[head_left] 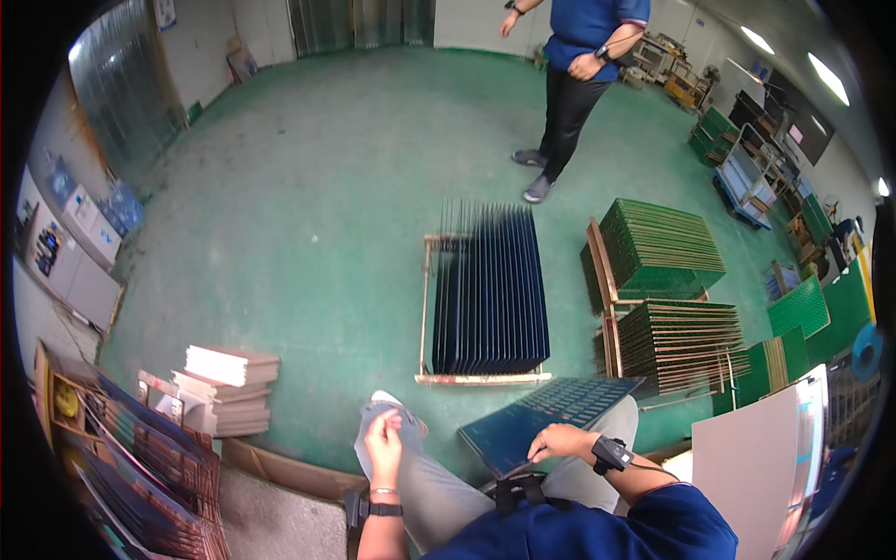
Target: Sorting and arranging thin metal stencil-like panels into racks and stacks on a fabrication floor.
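Observation:
A thin dark blue circuit board panel (532, 418) with rows of small rectangular marks lies tilted across my right thigh. My right hand (557, 442) grips its near edge, thumb on top, the fingers beneath partly hidden. Over my left leg, apart from the panel, my left hand (384, 441) is raised with its fingers curled together in a pinch; anything in it is too small to make out. Just ahead on the floor stands a wooden-framed rack (485, 379) holding many similar dark blue panels (490, 299) upright in a close row.
To the right, two racks hold green panels (663, 247) and brown-edged panels (686, 345). White stacked blocks (229, 387) and leaning boards (154, 467) are at left. A person (583, 84) in dark trousers stands beyond the blue rack. A blue cart (747, 187) stands far right.

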Motion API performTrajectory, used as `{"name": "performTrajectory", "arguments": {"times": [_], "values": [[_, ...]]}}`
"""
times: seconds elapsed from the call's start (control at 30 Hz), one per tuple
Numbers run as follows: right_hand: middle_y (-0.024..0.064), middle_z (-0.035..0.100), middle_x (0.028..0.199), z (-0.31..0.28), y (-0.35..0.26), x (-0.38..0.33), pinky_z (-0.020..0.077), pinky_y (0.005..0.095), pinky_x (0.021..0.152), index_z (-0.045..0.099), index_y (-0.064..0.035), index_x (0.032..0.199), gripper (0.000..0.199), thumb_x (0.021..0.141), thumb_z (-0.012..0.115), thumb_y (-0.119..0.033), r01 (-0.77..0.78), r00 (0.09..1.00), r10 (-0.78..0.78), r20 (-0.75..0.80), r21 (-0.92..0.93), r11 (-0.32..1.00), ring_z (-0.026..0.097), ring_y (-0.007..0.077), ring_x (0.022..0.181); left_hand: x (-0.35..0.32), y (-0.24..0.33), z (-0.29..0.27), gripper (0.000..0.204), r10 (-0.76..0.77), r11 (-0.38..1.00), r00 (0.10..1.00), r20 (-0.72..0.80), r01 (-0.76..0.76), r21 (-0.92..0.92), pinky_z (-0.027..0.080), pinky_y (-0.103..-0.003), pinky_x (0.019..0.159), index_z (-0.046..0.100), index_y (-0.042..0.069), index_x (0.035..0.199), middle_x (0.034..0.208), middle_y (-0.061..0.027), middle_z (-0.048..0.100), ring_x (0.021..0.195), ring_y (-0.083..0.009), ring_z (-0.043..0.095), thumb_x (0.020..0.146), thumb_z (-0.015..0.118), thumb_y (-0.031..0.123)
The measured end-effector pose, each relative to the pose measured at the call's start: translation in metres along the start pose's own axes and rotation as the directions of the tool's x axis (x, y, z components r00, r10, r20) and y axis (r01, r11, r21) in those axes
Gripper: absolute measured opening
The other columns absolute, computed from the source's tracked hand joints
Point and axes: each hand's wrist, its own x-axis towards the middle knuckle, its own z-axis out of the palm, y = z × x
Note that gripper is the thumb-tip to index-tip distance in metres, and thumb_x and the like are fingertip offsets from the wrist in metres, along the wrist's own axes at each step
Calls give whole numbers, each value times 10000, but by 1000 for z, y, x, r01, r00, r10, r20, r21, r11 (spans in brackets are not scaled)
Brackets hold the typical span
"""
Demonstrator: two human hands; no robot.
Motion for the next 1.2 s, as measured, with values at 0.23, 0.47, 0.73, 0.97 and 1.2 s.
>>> {"name": "performTrajectory", "arguments": {"times": [0.23,0.47,0.73,0.97,1.2], "values": [[52,654,993,-2,12,10,465,341,823,656,-146,1015,325,752,660,-337,-1,999,-2,53,59,998,604,253,945,-16,15,7,215,87,980,990,109,-105,170,480,-258,670,614,6,974,803,-94,644,703,-134,594,846,446,-36],[120,581,1146,-11,16,23,429,365,879,546,-143,1189,540,744,655,-429,38,993,-36,109,-20,999,549,292,1049,-28,7,12,218,41,984,981,188,-73,165,497,-291,714,627,41,969,857,-107,653,806,-194,637,820,478,-15],[95,584,1144,-16,6,16,424,389,892,546,-188,1183,520,737,651,-434,-9,1000,11,25,-80,997,533,293,1073,-62,6,40,224,-139,990,830,540,114,80,479,-284,783,594,64,1079,943,-93,652,891,-164,617,878,511,120],[107,606,1093,-19,-3,18,416,408,902,543,-218,1184,478,790,567,-488,-72,989,61,-134,-75,995,557,322,1019,-95,9,73,341,-90,992,740,666,6,128,455,-285,836,480,83,1225,1060,-110,615,943,-158,592,898,508,178],[94,655,925,-7,7,30,460,426,783,574,-230,1139,376,828,518,-432,53,822,-313,-475,-484,873,615,280,893,-90,11,73,497,-141,990,740,658,126,70,455,-294,837,299,99,1353,1127,-103,585,946,-171,585,902,496,177]]}}
